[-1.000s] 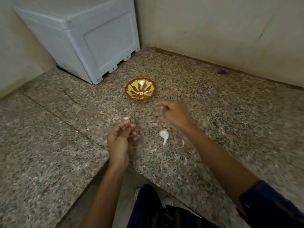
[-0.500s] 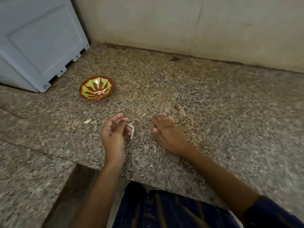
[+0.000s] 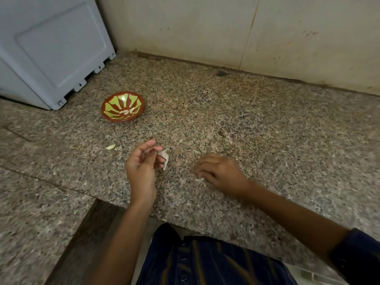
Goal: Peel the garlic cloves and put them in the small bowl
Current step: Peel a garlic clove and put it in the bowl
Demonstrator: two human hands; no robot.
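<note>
Near the front edge of the speckled granite table [image 3: 257, 124], the left hand [image 3: 141, 169] is raised palm-up with its fingers curled, pinching a white garlic clove [image 3: 164, 158] between thumb and fingertips; the clove's papery tail hangs down beside the fingers. Well to the right of it, the right hand [image 3: 221, 174] rests knuckles-up on the table, fingers bent under; whether it grips anything cannot be told, though a small pale scrap of skin [image 3: 199, 179] lies at its fingertips. Left of the left hand, a peeled clove [image 3: 110, 147] lies alone on the stone. Farther back and to the left stands the small bowl [image 3: 122, 106], red-brown with yellow-green petal shapes, holding a few pale garlic pieces near its middle. Behind the bowl, at the table's far left, sits a grey-blue plastic box [image 3: 55, 48], close to the bowl but not touching it. A stained beige wall [image 3: 226, 27] closes off the back of the table. At the bottom of the view a dark striped shirt [image 3: 205, 264] shows.
</note>
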